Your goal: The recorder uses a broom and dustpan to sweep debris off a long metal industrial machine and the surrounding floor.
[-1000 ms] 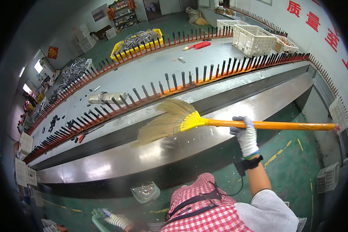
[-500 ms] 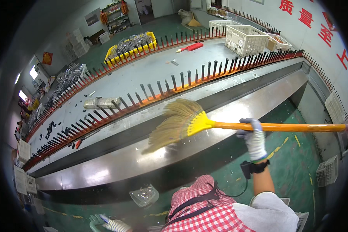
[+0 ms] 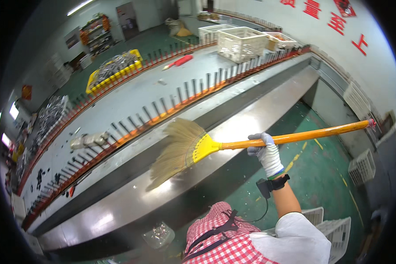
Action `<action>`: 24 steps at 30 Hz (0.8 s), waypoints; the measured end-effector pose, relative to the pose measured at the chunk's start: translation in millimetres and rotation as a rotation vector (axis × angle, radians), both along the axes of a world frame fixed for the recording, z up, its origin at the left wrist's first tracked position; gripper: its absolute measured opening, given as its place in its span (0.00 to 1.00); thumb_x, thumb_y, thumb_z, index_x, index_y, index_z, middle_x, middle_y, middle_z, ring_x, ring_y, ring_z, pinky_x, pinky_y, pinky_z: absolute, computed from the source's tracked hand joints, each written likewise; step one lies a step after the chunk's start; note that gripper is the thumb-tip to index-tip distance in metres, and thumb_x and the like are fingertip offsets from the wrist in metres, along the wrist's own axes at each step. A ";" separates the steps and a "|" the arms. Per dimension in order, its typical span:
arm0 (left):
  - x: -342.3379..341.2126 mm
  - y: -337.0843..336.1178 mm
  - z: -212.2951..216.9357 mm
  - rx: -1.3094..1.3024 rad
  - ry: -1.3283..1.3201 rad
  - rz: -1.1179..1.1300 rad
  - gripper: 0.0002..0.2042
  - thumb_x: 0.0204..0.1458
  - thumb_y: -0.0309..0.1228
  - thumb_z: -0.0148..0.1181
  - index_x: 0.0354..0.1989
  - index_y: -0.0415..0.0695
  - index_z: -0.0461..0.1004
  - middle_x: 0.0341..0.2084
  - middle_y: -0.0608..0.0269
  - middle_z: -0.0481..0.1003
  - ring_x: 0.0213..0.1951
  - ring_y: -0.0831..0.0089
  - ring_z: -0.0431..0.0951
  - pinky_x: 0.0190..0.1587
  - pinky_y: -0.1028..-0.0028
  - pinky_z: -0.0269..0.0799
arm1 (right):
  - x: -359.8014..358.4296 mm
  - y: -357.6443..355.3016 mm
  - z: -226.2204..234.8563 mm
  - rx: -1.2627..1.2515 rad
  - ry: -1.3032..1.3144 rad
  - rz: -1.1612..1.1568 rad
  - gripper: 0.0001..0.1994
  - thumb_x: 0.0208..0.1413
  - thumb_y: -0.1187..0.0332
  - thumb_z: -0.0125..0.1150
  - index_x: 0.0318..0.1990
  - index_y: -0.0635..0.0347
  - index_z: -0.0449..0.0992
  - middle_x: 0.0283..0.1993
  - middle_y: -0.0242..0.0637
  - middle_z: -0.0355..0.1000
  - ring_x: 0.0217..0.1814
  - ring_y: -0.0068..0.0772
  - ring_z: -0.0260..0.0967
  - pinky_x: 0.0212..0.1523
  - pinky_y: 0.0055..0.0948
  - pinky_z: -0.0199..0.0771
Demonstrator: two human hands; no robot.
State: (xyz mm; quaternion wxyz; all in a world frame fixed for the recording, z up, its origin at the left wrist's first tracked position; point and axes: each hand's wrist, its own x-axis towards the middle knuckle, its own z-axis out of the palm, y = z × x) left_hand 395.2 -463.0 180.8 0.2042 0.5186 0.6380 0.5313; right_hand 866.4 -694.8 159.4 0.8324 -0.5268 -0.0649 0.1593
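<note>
right hand (image 3: pixel 265 152), in a white striped glove with grey fingers, is closed around a broom (image 3: pixel 237 144), gripping the orange handle (image 3: pixel 321 133). left hand: out of view; cannot tell its state.

broom position: held crosswise, handle running out to the right, yellow collar (image 3: pixel 206 148) and straw bristles (image 3: pixel 174 152) to the left. bristles fan out over a shiny metal ledge (image 3: pixel 114 213) along the near side of the tabletop (image 3: pixel 132 99); contact with it cannot be told from this angle. black band (image 3: pixel 280 182) sits on the right wrist.

tabletop, near edge: row of dark upright pegs (image 3: pixel 187 91) on an orange strip. on top: wrapped bundle (image 3: pixel 89 140) at left, red-handled brush (image 3: pixel 182 60) on the far side, white crate (image 3: pixel 240 46) at far right. beyond the far edge, left: yellow basket (image 3: pixel 91 81) heaped with metal parts.

near side, on the green floor (image 3: pixel 237 187): clear tub (image 3: pixel 166 243) with small pieces in it. red-and-white checkered headwear (image 3: pixel 229 240) just to its right.
</note>
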 end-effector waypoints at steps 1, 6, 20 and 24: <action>2.7 -1.3 0.3 0.017 -0.002 -0.016 0.24 0.53 0.26 0.51 0.60 0.38 0.57 0.58 0.46 0.59 0.57 0.57 0.61 0.59 0.63 0.56 | -0.1 -15.6 8.5 0.013 -0.009 -0.018 0.23 0.55 0.52 0.50 0.40 0.69 0.71 0.33 0.44 0.70 0.25 0.32 0.70 0.26 0.33 0.74; 24.6 -3.4 -38.7 0.095 -0.010 -0.038 0.23 0.54 0.26 0.50 0.59 0.36 0.58 0.57 0.46 0.60 0.57 0.58 0.61 0.60 0.64 0.55 | 35.8 -107.5 53.4 0.083 -0.138 -0.337 0.19 0.53 0.54 0.54 0.40 0.62 0.73 0.40 0.41 0.73 0.22 0.30 0.70 0.25 0.31 0.73; 187.6 -65.9 -47.4 0.368 -0.044 0.071 0.21 0.56 0.27 0.49 0.57 0.32 0.59 0.56 0.48 0.61 0.56 0.60 0.62 0.60 0.66 0.54 | 321.3 -309.8 79.0 -0.534 -0.548 -0.606 0.14 0.54 0.59 0.58 0.40 0.60 0.72 0.35 0.33 0.71 0.25 0.22 0.69 0.27 0.21 0.72; 225.6 -110.6 -31.9 0.351 -0.131 0.105 0.21 0.56 0.28 0.50 0.57 0.32 0.60 0.56 0.49 0.62 0.55 0.61 0.63 0.59 0.66 0.55 | 428.3 -357.0 59.0 -1.042 -1.171 -0.550 0.08 0.52 0.65 0.60 0.37 0.56 0.72 0.34 0.30 0.65 0.27 0.21 0.67 0.26 0.20 0.69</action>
